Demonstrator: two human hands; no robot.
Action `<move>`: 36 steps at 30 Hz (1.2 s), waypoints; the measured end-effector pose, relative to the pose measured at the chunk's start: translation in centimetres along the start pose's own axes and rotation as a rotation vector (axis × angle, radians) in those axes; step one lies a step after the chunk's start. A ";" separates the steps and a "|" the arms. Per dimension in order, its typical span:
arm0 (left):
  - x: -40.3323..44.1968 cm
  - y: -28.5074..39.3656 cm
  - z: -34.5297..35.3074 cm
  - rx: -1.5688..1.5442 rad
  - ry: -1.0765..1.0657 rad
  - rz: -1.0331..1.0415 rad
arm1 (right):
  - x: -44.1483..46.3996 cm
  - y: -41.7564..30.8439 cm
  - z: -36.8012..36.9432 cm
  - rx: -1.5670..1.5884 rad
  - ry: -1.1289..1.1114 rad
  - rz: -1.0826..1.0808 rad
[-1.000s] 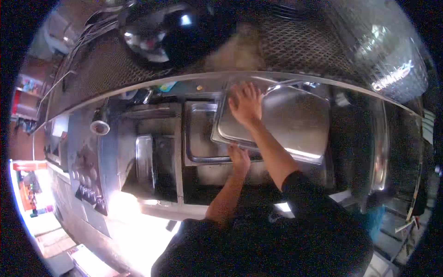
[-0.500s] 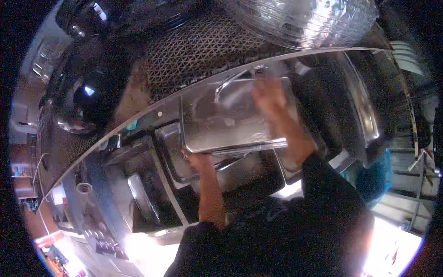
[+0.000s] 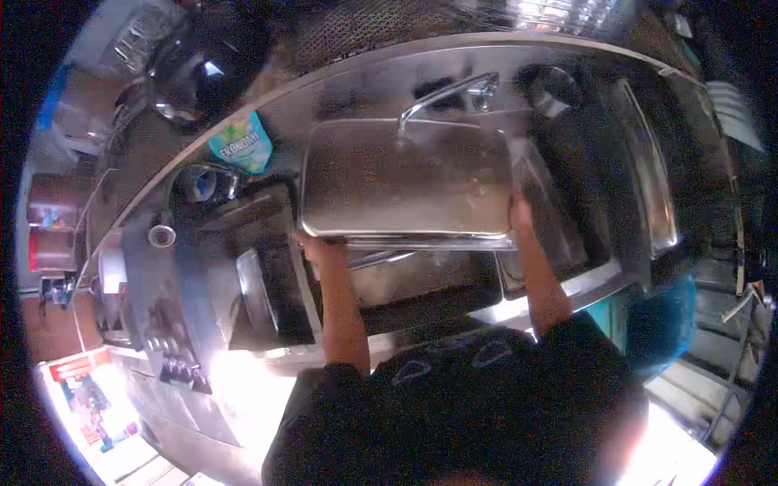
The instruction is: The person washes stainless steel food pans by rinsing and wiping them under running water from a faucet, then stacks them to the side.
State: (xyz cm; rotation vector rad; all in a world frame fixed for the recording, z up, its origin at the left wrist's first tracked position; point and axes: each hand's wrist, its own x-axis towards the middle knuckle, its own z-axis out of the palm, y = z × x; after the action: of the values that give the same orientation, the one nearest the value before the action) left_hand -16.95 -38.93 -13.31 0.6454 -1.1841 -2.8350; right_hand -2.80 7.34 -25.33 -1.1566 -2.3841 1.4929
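A rectangular stainless steel tray [image 3: 405, 182] is held over the sink [image 3: 421, 308], its broad flat face toward me. My left hand [image 3: 324, 247] is closed around the tray's near left corner. At the right edge, near the other corner, my right hand [image 3: 520, 212] grips the tray, its fingers partly hidden. The metal faucet [image 3: 446, 95] arches above the tray's far edge, its spout end close to the tray. A second metal rim shows just under the tray's near edge; I cannot tell whether it is a separate tray.
A teal and green pouch [image 3: 243, 144] stands on the back ledge at left. Another metal pan [image 3: 539, 243] lies at right below the tray. A round metal container [image 3: 553, 89] sits behind the faucet's right side. A dark pot [image 3: 203, 77] is at upper left.
My right hand has come down from beside the faucet to the tray's right edge. The left hand stays at the near left corner. The view has shifted, showing more of the faucet and pouch.
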 end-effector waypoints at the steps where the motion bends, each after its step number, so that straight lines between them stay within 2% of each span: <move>1: -0.4 1.4 -0.2 0.046 0.025 0.057 | 0.6 -0.4 1.2 -0.034 -0.019 -0.043; 2: -0.7 2.7 -0.3 0.053 0.013 0.066 | 1.3 -1.0 2.5 -0.029 -0.011 -0.099; 4: -1.8 5.2 0.4 0.032 0.282 0.058 | 2.9 -4.3 5.1 -0.027 0.012 -0.222; 6: -2.6 6.4 0.1 0.009 0.413 0.063 | 3.9 -7.8 7.5 -0.034 0.028 -0.349; 7: -3.0 6.9 -0.6 0.018 0.453 0.130 | 3.7 -10.0 8.5 -0.026 0.022 -0.360; 10: -5.6 8.7 -0.8 0.030 0.559 0.275 | 3.5 -14.7 10.7 0.825 -0.455 0.188; 12: -9.8 10.7 2.3 0.295 0.720 0.327 | 5.8 -13.9 13.5 0.804 -0.562 0.325; 14: -11.7 11.8 2.1 0.424 0.820 0.361 | 12.8 -6.9 19.4 0.564 -0.669 0.295; 18: -15.0 12.9 -0.3 0.221 0.845 0.469 | 6.5 -13.6 19.9 0.689 -0.707 0.361; 19: -16.2 13.1 -0.5 0.136 0.667 0.559 | 5.6 -14.9 20.3 0.731 -0.722 0.357; 21: -17.7 13.4 -1.8 0.047 0.488 0.646 | 3.7 -17.2 20.9 0.825 -0.755 0.336; 24: -17.9 15.3 -6.2 -0.288 0.184 0.706 | 0.8 -20.8 21.4 0.988 -0.820 0.292; 26: -16.9 16.8 -8.7 -0.322 0.095 0.696 | -0.4 -22.5 20.9 1.085 -0.881 0.268; 31: -13.7 17.7 -14.2 0.182 0.086 0.653 | -2.1 -23.8 18.2 1.242 -0.975 0.189; 36: -10.2 15.5 -17.4 0.629 -0.002 0.674 | -1.9 -21.6 12.5 1.457 -0.941 0.075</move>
State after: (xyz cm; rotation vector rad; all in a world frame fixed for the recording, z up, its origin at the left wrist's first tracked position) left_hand -3.47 -60.25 -9.96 0.1676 -1.8655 -1.9083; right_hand -18.87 -7.95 -13.78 -0.1192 -0.6560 3.2022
